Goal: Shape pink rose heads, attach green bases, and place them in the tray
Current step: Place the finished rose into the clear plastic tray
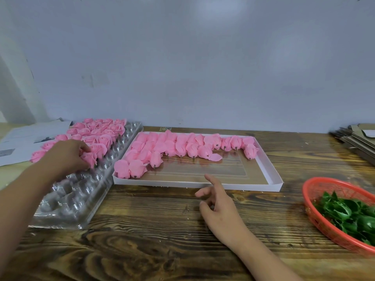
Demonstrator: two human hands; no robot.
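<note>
Wooden bench's busy: your left hand pinches a finished rose into the clear tray at 9 o'clock, right hand spread empty, so grab the next bud.

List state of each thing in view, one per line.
Left hand: grip closed on a rose in the clear tray.
Right hand: open, empty, over the table.
Clear tray: far part filled with roses, near cells empty.
White box: partly filled along the back.
Red basket: holds green bases.
</note>
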